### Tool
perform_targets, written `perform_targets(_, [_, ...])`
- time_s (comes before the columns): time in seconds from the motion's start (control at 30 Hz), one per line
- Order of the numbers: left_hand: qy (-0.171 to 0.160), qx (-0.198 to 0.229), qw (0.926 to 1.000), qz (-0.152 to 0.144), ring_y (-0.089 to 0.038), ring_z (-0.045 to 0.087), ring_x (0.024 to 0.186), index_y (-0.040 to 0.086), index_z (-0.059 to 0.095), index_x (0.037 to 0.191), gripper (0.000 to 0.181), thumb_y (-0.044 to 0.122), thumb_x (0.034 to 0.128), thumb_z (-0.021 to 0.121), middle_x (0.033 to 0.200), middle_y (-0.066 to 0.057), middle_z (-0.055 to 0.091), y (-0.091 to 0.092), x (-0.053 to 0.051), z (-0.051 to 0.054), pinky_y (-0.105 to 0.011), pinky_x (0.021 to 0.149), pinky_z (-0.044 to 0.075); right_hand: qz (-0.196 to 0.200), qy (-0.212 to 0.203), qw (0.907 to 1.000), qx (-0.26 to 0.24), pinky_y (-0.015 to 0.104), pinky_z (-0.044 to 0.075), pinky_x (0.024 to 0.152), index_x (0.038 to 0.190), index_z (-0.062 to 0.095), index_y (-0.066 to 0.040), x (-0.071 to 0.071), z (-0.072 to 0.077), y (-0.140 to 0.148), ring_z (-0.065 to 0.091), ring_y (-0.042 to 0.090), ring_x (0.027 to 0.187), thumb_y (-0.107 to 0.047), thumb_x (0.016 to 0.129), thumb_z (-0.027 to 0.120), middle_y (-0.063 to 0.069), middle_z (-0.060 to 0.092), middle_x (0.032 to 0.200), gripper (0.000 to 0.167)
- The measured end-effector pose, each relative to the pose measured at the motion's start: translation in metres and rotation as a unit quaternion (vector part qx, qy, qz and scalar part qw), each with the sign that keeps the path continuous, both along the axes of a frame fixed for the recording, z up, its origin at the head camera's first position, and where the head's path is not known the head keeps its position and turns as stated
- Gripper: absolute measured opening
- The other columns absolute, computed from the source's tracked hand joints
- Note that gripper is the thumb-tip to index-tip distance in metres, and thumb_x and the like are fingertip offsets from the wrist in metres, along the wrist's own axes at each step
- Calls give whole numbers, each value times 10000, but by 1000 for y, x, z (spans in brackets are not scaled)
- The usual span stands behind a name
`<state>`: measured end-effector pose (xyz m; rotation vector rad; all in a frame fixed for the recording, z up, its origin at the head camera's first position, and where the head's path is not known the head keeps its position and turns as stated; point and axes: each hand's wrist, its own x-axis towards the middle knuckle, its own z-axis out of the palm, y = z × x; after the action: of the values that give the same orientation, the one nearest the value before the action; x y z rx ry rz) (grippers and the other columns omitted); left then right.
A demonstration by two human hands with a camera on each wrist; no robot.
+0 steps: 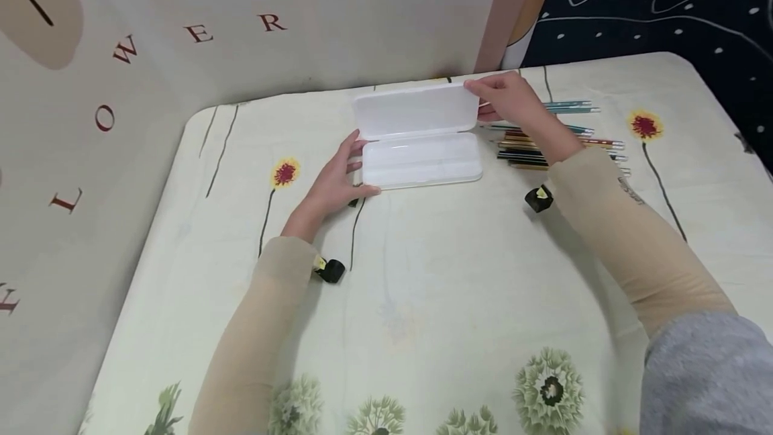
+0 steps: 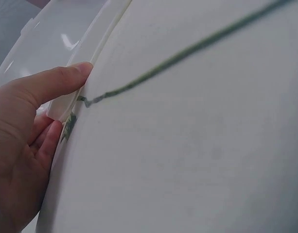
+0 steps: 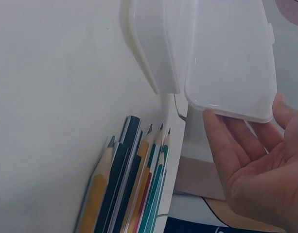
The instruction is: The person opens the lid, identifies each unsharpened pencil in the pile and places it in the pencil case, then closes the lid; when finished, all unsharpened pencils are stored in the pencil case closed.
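Note:
A white plastic pencil case [image 1: 423, 174] lies unfolded near the table's far edge, its shallow base flat on the cloth and its lid [image 1: 417, 113] raised behind. My left hand [image 1: 332, 183] grips the base at its left end; in the left wrist view the thumb [image 2: 71, 77] presses the front edge while other fingers curl at the end. At the lid's right end, my right hand [image 1: 510, 96] holds it, fingers [image 3: 224, 143] behind and below and thumb at the outer edge in the right wrist view. No pencils show inside the base.
Several pencils [image 1: 561, 153] lie in a loose bundle right of the case, under my right forearm. A flower-printed cloth [image 1: 435, 274] covers the table. Behind stands a pale lettered hanging [image 1: 362, 25], with dark patterned fabric [image 1: 652, 5] at the far right.

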<state>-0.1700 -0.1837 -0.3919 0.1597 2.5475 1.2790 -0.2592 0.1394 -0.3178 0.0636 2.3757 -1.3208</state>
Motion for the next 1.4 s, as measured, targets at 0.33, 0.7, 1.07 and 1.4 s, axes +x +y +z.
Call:
perform_targets(0.33, [92, 38, 9999, -133, -252, 424, 1435, 325, 21, 1607, 1185, 166, 784, 858, 1624, -5, 288, 1, 1, 1, -382, 1198, 377, -354, -49, 9994, 8, 354, 525, 1051, 1519, 432, -174, -10, -5, -3, 636, 189, 1137, -530, 1016, 435, 118, 557, 1372, 616])
perform_targets(0.7, [78, 15, 9999, -147, -243, 412, 1440, 293, 32, 1612, 1168, 170, 790, 853, 1628, -11, 283, 1, 1, 0, -376, 1198, 377, -398, -164, 9984, 376, 333, 546, 1021, 1537, 399, -180, -18, -6, -10, 624, 218, 1157, -557, 1020, 387, 137, 516, 1446, 640])
perform_targets(1.07, [131, -68, 9997, -188, -247, 412, 1440, 261, 40, 1616, 1150, 177, 800, 847, 1635, -19, 277, 1, 0, 2, -389, 1202, 371, -535, 134, 9985, -25, 332, 549, 1021, 1464, 506, -136, -11, 1, -4, 647, 183, 1110, -454, 1038, 435, 96, 584, 1342, 536])
perform_targets(1.4, [80, -61, 9999, -109, -248, 408, 1440, 272, 41, 1614, 1156, 172, 794, 851, 1628, -20, 288, 2, 0, 2, -400, 1201, 372, -535, 280, 9973, -409, 288, 537, 1024, 1404, 575, -124, 2, 5, 24, 645, 175, 1137, -416, 1039, 471, 39, 682, 1216, 479])
